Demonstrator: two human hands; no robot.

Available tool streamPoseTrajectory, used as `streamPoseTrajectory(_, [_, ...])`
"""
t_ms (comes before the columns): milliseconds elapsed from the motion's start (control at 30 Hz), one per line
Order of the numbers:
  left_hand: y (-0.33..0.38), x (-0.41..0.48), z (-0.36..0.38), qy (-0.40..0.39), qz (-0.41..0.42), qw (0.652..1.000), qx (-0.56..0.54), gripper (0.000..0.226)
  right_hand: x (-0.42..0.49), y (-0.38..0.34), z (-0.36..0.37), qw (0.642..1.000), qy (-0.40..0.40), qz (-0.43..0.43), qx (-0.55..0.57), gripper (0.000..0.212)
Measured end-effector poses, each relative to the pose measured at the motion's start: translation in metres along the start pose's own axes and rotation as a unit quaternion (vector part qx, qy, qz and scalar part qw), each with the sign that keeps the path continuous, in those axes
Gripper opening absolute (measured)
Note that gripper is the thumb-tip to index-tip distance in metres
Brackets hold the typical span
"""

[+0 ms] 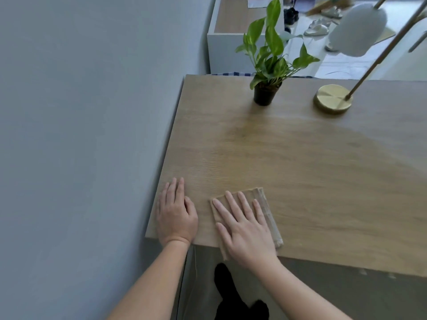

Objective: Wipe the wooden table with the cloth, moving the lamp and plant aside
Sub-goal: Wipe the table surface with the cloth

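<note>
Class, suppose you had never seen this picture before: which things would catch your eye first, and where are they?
First, the two hands at the near left corner of the light wooden table: the right hand pressed flat on a folded beige cloth, the left hand flat on bare wood beside it. Next, the leafy green plant in a black pot and the brass-based lamp with a white shade along the far edge.

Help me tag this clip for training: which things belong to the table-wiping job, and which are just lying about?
Job: wooden table, cloth under the right hand, left hand flat on the table, plant, lamp.
Lying about: white cabinet, shoes on the floor beyond.
</note>
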State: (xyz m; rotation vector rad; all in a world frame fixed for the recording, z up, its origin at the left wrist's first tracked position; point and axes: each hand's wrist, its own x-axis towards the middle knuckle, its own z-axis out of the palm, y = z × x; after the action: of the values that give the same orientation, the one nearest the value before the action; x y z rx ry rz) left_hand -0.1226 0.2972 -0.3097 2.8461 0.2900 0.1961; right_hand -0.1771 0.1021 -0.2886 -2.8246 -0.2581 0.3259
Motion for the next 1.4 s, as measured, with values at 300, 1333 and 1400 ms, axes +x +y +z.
streamPoseTrajectory(300, [0.000,-0.001,-0.002,-0.004,0.007,1.000,0.000,0.059,0.033,0.124,-0.054,0.979,0.041,0.200,0.007,0.059])
streamPoseTrajectory(1333, [0.100,-0.070,-0.006,-0.184,0.232,0.951,-0.092,0.061,-0.015,0.090,-0.048,0.916,0.179,0.294,0.206,0.053])
streamPoseTrajectory(1400, [0.108,-0.077,0.002,-0.192,0.223,0.954,-0.050,0.066,-0.021,0.098,-0.035,0.935,0.141,0.297,0.133,0.057])
